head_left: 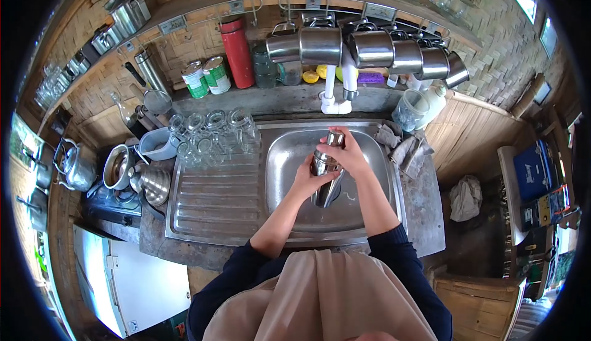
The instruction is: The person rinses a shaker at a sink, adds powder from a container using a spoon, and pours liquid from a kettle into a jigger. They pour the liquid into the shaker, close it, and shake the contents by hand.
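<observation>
A shiny metal cocktail shaker [324,188] is held tilted over the sink [280,187], its capped end toward the tap. My left hand [308,180] wraps around the shaker's middle from the left. Higher up, my right hand [346,152] grips its top part and cap from the right. Both hands are closed on it, and parts of the fingers on the far side are hidden. Above the hands is the white pipe tap [335,104]; no water stream is visible from it.
Several upturned glasses [215,133] stand at the back of the ribbed drainboard [215,199]. Metal mugs [372,48] hang from a rail above the sink. Grey cloths [409,150] lie at the sink's right corner, near a clear plastic container [410,110]. A gooseneck kettle [152,184] stands left.
</observation>
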The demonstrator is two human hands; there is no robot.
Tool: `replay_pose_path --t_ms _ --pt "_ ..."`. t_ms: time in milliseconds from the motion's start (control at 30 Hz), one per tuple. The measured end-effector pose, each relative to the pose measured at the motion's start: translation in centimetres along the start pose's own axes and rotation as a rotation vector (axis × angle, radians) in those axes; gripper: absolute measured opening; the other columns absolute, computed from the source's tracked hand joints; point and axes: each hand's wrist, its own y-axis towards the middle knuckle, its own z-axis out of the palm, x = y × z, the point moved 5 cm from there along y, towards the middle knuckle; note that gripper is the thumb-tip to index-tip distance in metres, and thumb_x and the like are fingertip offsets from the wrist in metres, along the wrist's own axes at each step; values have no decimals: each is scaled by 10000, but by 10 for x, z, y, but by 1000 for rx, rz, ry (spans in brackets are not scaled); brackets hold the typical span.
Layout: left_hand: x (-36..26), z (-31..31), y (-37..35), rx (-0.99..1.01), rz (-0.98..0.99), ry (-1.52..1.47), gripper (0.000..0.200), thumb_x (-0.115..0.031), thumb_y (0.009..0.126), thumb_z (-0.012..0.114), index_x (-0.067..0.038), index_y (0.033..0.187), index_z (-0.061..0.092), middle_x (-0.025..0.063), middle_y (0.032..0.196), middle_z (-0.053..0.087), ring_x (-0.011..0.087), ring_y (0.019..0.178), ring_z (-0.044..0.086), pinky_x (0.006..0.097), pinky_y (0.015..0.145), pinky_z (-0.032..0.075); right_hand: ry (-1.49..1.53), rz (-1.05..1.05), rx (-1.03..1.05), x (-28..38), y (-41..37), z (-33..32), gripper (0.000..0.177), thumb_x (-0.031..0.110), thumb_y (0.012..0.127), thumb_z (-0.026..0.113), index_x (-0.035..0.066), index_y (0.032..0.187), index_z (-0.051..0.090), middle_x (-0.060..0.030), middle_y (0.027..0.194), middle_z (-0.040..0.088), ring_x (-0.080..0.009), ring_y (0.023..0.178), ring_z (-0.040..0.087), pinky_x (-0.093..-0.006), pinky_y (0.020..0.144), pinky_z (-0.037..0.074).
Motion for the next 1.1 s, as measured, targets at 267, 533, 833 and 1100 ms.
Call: replay_pose_path --t_ms 267,533,833,1100 --pt "-42 6 -8 111 223 54 920 -172 538 898 -42 1314 420 108 1221 551 198 1149 514 335 991 387 77 -281 -185 44 -47 1 378 29 792 700 5 1124 520 -78 968 662 -114 861 606 -266 785 480" --pt "-2 -6 -4 413 213 -253 786 -266 675 825 -89 1329 429 81 1250 525 215 1177 484 365 1007 363 -178 -799 -209 117 -98 13 362 -52 765 656 -5 1101 529 -102 974 653 -153 913 616 -283 825 476" --pt "-10 7 -4 161 -474 -902 231 -273 899 504 -80 985 598 67 920 637 240 859 622 481 830 464 -225 -860 -275 123 -115 18 400 -6 721 695 15 1081 523 -123 957 656 -224 880 639 -331 791 500" --pt "59 2 -10 -90 -842 -740 308 -338 900 489 -90 1068 561 74 961 627 215 770 612 498 798 464 30 -502 -370 41 -78 -12 295 -46 762 612 9 1035 514 -113 1017 645 -163 935 603 -279 797 479"
